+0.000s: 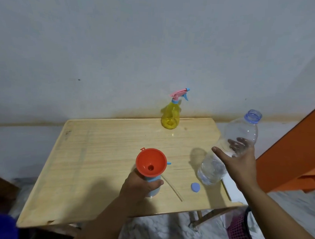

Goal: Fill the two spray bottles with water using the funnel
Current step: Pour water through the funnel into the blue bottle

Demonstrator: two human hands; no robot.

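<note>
An orange funnel (151, 163) sits in the neck of a light blue spray bottle (153, 187) on the wooden table (97, 153). My left hand (139, 186) is wrapped around that bottle just under the funnel. My right hand (236, 163) holds a clear plastic water bottle (229, 149) lifted above the table's right side; it is uncapped, tilted with its mouth up and to the right, and has some water at its lower end. A yellow spray bottle (170, 115) with a pink and blue trigger head stands at the table's far edge.
A blue bottle cap (195, 187) lies on the table near the water bottle's base. A thin straw-like tube (171, 187) rests on the wood beside the blue bottle. A pink basket (242, 231) stands on the floor at lower right, below an orange surface (296, 152). The wall is directly behind the table.
</note>
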